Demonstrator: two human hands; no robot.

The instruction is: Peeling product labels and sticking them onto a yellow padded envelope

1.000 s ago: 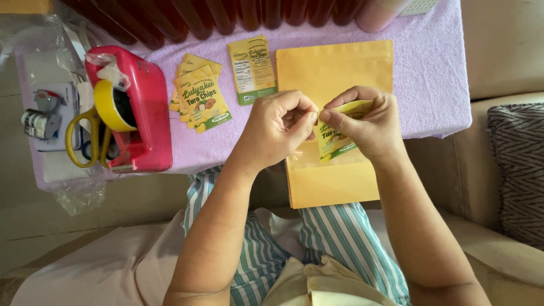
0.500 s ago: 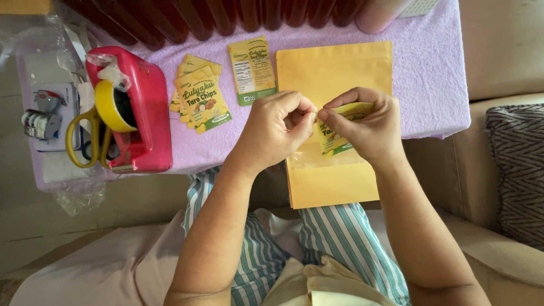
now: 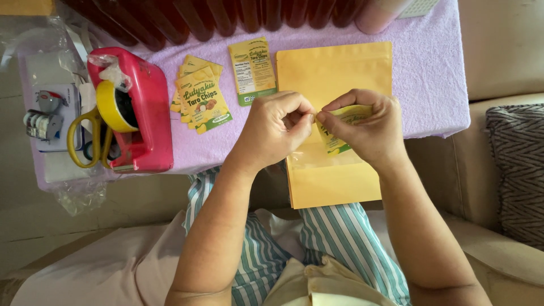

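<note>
My right hand (image 3: 365, 129) grips a small yellow and green sticker label (image 3: 340, 131) above a large yellow stand-up pouch (image 3: 334, 85) lying on the purple cloth. My left hand (image 3: 277, 127) pinches the label's left edge with thumb and forefinger, fingertips touching those of the right hand. Most of the label is hidden behind my right fingers. The pouch's lower end hangs over the table edge toward my lap.
A stack of similar labels (image 3: 199, 102) and one single label (image 3: 253, 71) lie left of the pouch. A pink tape dispenser (image 3: 141, 107) with yellow tape and yellow-handled scissors (image 3: 85, 139) stands at the left. Dark bottles (image 3: 226, 17) line the back. A patterned cushion (image 3: 518, 170) is at right.
Both hands stay pinched on the label in the same place; only the fingertips shift slightly at its edge.
</note>
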